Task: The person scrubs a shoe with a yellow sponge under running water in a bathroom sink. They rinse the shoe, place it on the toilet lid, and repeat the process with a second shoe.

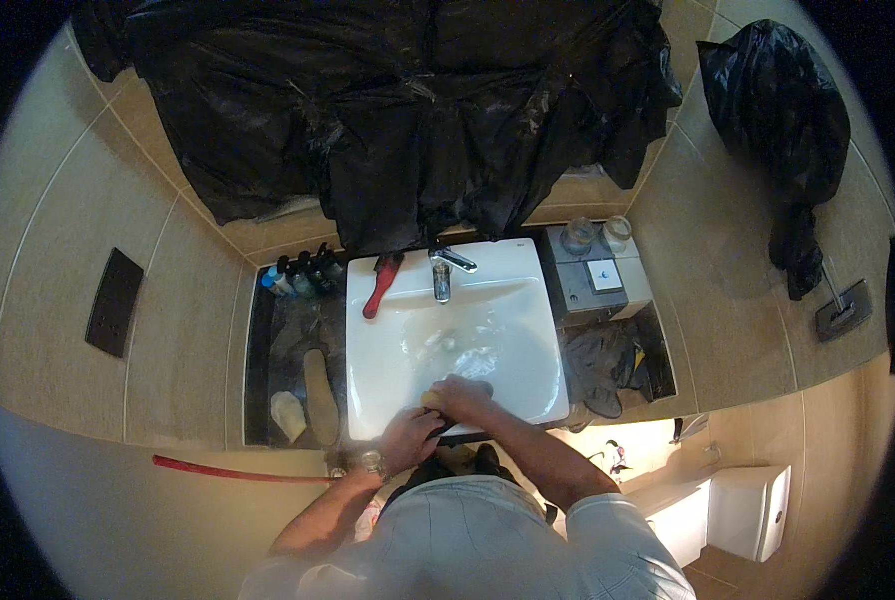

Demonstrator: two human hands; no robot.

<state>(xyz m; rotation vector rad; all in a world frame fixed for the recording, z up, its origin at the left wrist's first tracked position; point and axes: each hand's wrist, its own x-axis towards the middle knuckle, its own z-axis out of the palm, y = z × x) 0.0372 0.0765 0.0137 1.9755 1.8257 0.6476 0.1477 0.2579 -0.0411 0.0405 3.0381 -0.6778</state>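
Observation:
Over the front edge of a white washbasin [376, 352], both hands are close together. My right hand [459, 397] grips a small yellowish object [430, 400], perhaps a sponge or soap. My left hand [410, 439], with a wristwatch [373, 463], holds a dark elongated object that is mostly covered by my hands; its greyish end [483, 387] shows past my right hand. What it is cannot be told. Shallow water [477, 361] lies in the bowl under a chrome faucet [441, 274]. A red-handled brush [382, 286] rests on the basin's back left rim.
On the left counter lie an insole-shaped piece [320, 397], a crumpled pale cloth or paper [288, 416] and several small bottles [297, 276]. Grey boxes [586, 289] with glass jars [579, 235] and dark cloth [597, 360] occupy the right counter. Black plastic sheeting [417, 112] hangs behind.

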